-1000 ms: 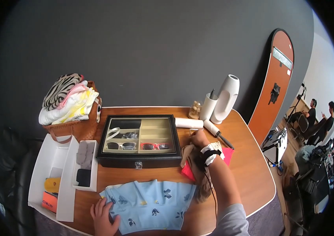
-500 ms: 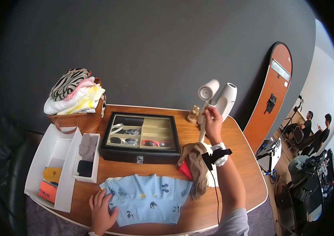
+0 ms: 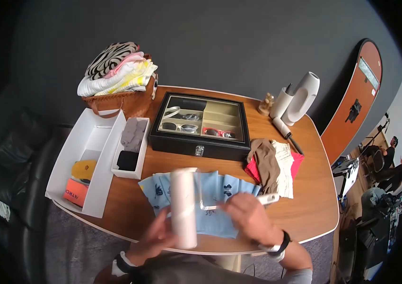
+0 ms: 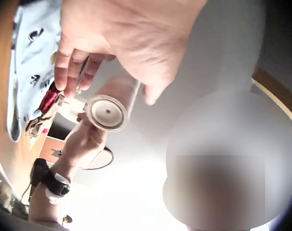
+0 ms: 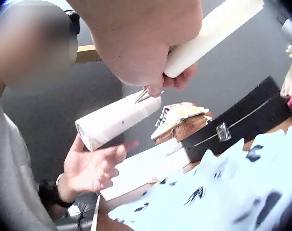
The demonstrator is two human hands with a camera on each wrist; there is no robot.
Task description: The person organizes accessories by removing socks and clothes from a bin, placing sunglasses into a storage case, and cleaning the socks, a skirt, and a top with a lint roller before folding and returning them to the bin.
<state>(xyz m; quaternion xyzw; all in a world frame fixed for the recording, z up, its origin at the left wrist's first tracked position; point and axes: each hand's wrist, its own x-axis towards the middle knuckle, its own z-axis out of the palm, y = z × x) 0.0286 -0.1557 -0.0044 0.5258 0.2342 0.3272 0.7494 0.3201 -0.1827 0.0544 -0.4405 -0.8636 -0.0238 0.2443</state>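
Observation:
My right hand (image 3: 250,218) grips the white handle (image 5: 215,41) of a large lint roller (image 3: 183,213). The roller's white sticky cylinder stands nearly upright in the head view, blurred, over a light blue cloth (image 3: 228,185) with dark printed motifs. Beside the cylinder's lower part is my left hand (image 3: 156,234), its fingers loosely spread and not wrapped round it. In the left wrist view the cylinder's round end (image 4: 107,113) faces the camera below the spread fingers. The cloth lies spread at the table's front edge.
Behind the cloth sits a black glasses case (image 3: 198,150) with a clear lid. White boxes (image 3: 71,142) and a basket (image 3: 135,105) of folded cloths are at left. Brown, cream and red fabrics (image 3: 265,163), a smaller lint roller (image 3: 282,128) and a white appliance (image 3: 302,97) are at right.
The right hand has brought the large lint roller from the table's back right to the front, over the blue cloth. My left hand has left the cloth and come up beside the roller.

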